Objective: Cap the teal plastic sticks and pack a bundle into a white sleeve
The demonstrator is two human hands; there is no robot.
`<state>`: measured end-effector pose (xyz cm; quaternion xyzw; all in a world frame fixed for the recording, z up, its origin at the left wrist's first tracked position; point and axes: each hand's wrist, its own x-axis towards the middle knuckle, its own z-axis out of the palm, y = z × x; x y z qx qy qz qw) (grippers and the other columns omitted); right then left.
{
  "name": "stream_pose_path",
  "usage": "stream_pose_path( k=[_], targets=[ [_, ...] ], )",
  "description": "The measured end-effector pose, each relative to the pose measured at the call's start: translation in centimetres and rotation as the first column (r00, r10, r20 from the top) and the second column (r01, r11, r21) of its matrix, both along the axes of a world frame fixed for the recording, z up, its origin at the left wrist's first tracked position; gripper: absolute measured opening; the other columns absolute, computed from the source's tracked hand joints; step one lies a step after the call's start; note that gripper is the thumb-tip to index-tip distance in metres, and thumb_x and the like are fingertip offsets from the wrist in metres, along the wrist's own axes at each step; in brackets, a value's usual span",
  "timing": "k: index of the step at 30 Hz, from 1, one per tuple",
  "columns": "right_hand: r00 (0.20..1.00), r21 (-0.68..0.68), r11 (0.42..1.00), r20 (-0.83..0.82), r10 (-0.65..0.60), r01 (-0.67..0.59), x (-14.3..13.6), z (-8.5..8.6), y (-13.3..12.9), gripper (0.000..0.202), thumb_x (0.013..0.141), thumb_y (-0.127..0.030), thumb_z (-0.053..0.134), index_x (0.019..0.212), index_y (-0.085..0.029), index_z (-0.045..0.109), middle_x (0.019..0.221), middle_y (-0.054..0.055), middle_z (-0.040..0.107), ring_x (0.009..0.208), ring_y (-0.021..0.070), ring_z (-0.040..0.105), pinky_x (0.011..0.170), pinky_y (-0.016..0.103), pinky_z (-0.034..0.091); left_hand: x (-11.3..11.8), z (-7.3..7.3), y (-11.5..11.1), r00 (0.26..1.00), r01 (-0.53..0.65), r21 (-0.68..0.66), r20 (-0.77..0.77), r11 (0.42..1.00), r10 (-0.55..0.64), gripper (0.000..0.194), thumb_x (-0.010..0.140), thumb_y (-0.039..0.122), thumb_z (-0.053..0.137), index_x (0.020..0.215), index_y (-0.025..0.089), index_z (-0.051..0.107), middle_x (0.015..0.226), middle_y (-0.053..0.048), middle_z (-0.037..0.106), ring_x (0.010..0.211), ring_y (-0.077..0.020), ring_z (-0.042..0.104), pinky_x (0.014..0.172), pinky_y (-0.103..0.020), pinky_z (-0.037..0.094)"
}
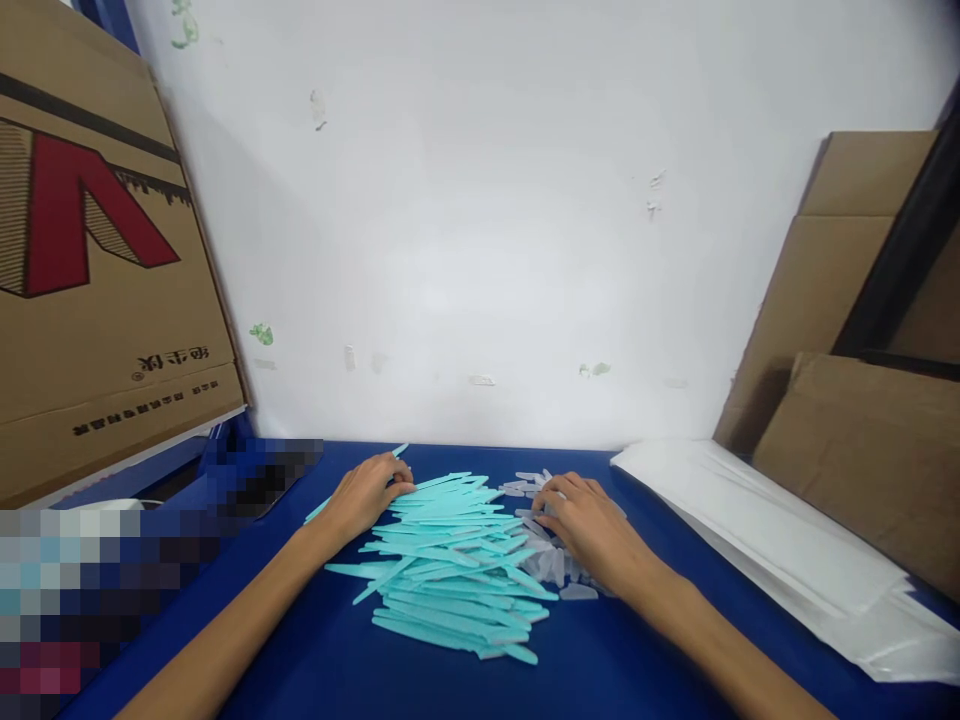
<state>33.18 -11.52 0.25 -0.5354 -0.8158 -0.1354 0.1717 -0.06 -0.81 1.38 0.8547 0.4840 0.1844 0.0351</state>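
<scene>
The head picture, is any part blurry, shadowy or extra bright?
Head view: squares blot out the lower left corner; the wall is brightest near its middle; a shadow darkens the cardboard at right; the pale pieces look slightly fuzzy.

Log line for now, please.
Left hand: at teal strips | Right hand: over translucent pieces | Grip: unclear, both | Surface: blue tabletop

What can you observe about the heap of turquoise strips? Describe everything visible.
The heap of turquoise strips is loose and overlapping: slim, flat, some tapering at the end, plastic-like in look. Most lie crosswise, a few askew, on the blue tabletop. The left hand is at the heap's back left edge; whether it grips a strip is unclear. Small translucent pieces lie along its right side, some apparently touching.
</scene>
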Motion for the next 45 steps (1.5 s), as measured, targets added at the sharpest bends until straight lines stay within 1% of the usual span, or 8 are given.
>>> stream_pose_path(
  k=[9, 19, 24, 28, 32, 38, 41, 45],
  targets=[
    [1.0, 0.024, 1.0, -0.021, 0.014, -0.014, -0.2, -0.2, 0.2, 0.007, 0.094, -0.024, 0.062, 0.098, -0.023, 0.068, 0.102, 0.005, 0.068, 0.097, 0.0242, 0.06, 0.081, 0.039, 0.043, 0.3, -0.3, 0.3, 0.999, -0.054, -0.024, 0.007, 0.998, 0.054, 0.017, 0.089, 0.035, 0.054, 0.088, 0.026, 0.068, 0.1, -0.002, 0.071, 0.096, -0.0228, 0.064, 0.073, -0.027, 0.043],
    [0.996, 0.044, 0.996, -0.035, 0.077, -0.076, 0.7, -1.3, 1.4, 0.011, 0.095, -0.016, 0.057, 0.088, -0.022, 0.064, 0.098, 0.004, 0.068, 0.099, 0.0225, 0.059, 0.087, 0.038, 0.038, 0.1, -0.5, 0.3, 0.997, -0.082, -0.021, 0.009, 0.996, 0.082, 0.015, 0.091, 0.027, 0.05, 0.088, 0.023, 0.064, 0.095, -0.004, 0.07, 0.092, -0.0231, 0.065, 0.071, -0.029, 0.043],
    [0.994, 0.055, 0.992, 0.009, 0.112, -0.112, 0.4, 0.2, 0.5, 0.017, 0.092, -0.008, 0.053, 0.093, -0.021, 0.064, 0.1, 0.007, 0.068, 0.099, 0.023, 0.059, 0.09, 0.039, 0.038, 0.1, 0.1, -0.1, 0.997, -0.074, 0.059, 0.024, 0.996, 0.073, 0.017, 0.097, 0.028, 0.044, 0.09, 0.023, 0.058, 0.091, -0.004, 0.066, 0.092, -0.0236, 0.062, 0.071, -0.029, 0.041],
    [1.0, 0.069, 0.998, -0.012, 0.017, -0.016, -0.2, 2.3, -0.7, 0.018, 0.097, -0.01, 0.046, 0.089, -0.02, 0.058, 0.087, 0.006, 0.066, 0.083, 0.0212, 0.06, 0.075, 0.034, 0.04, 0.7, 1.0, -0.9, 0.997, -0.066, 0.126, 0.052, 0.99, 0.06, 0.019, 0.102, 0.032, 0.037, 0.1, 0.023, 0.053, 0.093, -0.004, 0.062, 0.086, -0.0218, 0.06, 0.067, -0.029, 0.039],
    [0.994, 0.021, 0.998, -0.089, -0.062, 0.064, -0.2, 2.7, -1.2, 0.011, 0.097, -0.017, 0.045, 0.092, -0.02, 0.055, 0.075, 0.002, 0.062, 0.059, 0.0167, 0.055, 0.053, 0.026, 0.033, 1.4, 1.7, -1.8, 0.998, 0.013, 0.206, 0.057, 0.978, -0.025, 0.019, 0.103, 0.032, 0.035, 0.102, 0.024, 0.052, 0.093, -0.002, 0.057, 0.079, -0.0185, 0.058, 0.066, -0.027, 0.038],
    [0.98, -0.013, 1.0, -0.196, -0.028, 0.026, -0.3, 2.1, -1.1, 0.016, 0.097, -0.022, 0.046, 0.088, -0.022, 0.06, 0.075, 0.002, 0.067, 0.057, 0.016, 0.06, 0.055, 0.026, 0.04, 2.2, 1.9, -2.7, 0.988, 0.14, 0.295, 0.016, 0.945, -0.151, 0.02, 0.105, 0.031, 0.035, 0.101, 0.023, 0.053, 0.091, -0.002, 0.058, 0.08, -0.0181, 0.054, 0.061, -0.025, 0.035],
    [0.962, -0.034, 0.999, -0.272, -0.002, -0.007, -0.4, 2.1, -1.1, 0.018, 0.098, -0.027, 0.047, 0.101, -0.023, 0.065, 0.087, 0.004, 0.073, 0.067, 0.0187, 0.067, 0.059, 0.027, 0.046, 2.8, 1.8, -3.4, 0.979, 0.195, 0.32, -0.009, 0.927, -0.203, 0.023, 0.106, 0.032, 0.034, 0.101, 0.023, 0.054, 0.092, -0.003, 0.062, 0.084, -0.0189, 0.054, 0.062, -0.025, 0.036],
    [0.955, -0.03, 1.0, -0.295, -0.005, -0.004, -0.4, 2.1, -1.0, 0.034, 0.098, -0.028, 0.048, 0.13, -0.027, 0.058, 0.095, 0.004, 0.075, 0.076, 0.0208, 0.071, 0.063, 0.029, 0.05, 3.4, 1.6, -4.1, 0.968, 0.242, 0.344, -0.03, 0.907, -0.248, 0.025, 0.106, 0.033, 0.034, 0.101, 0.022, 0.056, 0.095, -0.003, 0.065, 0.086, -0.0191, 0.054, 0.065, -0.027, 0.04]
  ],
)
